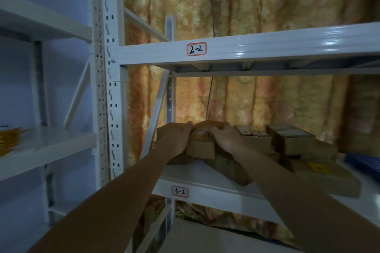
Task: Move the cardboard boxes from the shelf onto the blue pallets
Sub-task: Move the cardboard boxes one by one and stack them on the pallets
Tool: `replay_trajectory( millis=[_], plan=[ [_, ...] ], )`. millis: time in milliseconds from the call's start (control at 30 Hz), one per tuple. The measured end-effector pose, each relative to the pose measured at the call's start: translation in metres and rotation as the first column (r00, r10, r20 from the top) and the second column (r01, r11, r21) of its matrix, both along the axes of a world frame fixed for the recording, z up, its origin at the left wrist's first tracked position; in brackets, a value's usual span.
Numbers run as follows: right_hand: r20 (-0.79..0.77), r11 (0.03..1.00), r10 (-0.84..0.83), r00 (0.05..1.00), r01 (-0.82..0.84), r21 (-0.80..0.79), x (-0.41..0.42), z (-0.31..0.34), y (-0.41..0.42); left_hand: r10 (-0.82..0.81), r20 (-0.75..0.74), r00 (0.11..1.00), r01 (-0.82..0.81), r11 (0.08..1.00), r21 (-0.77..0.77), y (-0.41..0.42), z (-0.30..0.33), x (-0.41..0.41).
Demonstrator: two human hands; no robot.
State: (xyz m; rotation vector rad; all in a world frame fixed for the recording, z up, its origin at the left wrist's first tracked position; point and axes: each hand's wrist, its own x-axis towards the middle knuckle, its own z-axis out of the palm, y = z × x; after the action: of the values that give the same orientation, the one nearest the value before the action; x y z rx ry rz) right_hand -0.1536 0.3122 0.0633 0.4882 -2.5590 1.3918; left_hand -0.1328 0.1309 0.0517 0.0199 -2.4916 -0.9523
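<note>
Several brown cardboard boxes lie on the white shelf labelled 3-2. My left hand and my right hand both rest on the leftmost cardboard box, one on each side of its top. That box sits on a pile of flatter cardboard pieces. Two more small boxes stand to its right, on larger flat boxes. The image is blurred, so the exact finger grip is hard to make out.
The shelf beam labelled 2-2 runs close above the boxes. A white perforated upright stands left of them. Another shelf unit at the left holds yellow items. Something blue shows at the right edge. A patterned curtain hangs behind.
</note>
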Motion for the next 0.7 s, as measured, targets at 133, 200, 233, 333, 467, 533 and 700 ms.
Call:
replay_trajectory(
  millis=[133,200,233,333,467,533,700],
  plan=[
    [0.047,1.000,0.007,0.999,-0.008,0.022,-0.004,-0.007,0.003,-0.010,0.015,1.000,0.010,0.999,0.044,0.015,-0.004,-0.013],
    [0.029,0.998,0.022,0.999,-0.023,0.052,-0.006,-0.009,0.001,-0.034,0.063,0.997,0.022,0.984,0.179,0.018,-0.010,-0.018],
    [0.018,0.997,0.021,1.000,-0.023,0.079,-0.007,-0.009,0.001,-0.043,0.088,0.995,0.023,0.976,0.217,0.020,-0.012,-0.019],
    [0.021,0.993,0.029,0.999,-0.031,0.112,-0.007,-0.007,-0.001,-0.053,0.097,0.994,0.025,0.962,0.273,0.022,-0.013,-0.014],
    [-0.018,0.998,0.034,0.999,-0.034,0.045,-0.006,-0.003,-0.008,-0.110,0.074,0.991,0.071,0.912,0.404,0.018,-0.005,-0.015],
    [-0.005,0.997,0.039,0.999,-0.040,-0.071,-0.004,-0.001,-0.015,-0.177,0.042,0.983,0.132,0.854,0.504,0.016,0.002,-0.011],
    [0.089,0.899,0.092,0.992,-0.044,-0.435,0.008,0.004,-0.026,-0.365,-0.071,0.928,0.325,0.705,0.631,0.012,0.010,-0.007]
  ],
)
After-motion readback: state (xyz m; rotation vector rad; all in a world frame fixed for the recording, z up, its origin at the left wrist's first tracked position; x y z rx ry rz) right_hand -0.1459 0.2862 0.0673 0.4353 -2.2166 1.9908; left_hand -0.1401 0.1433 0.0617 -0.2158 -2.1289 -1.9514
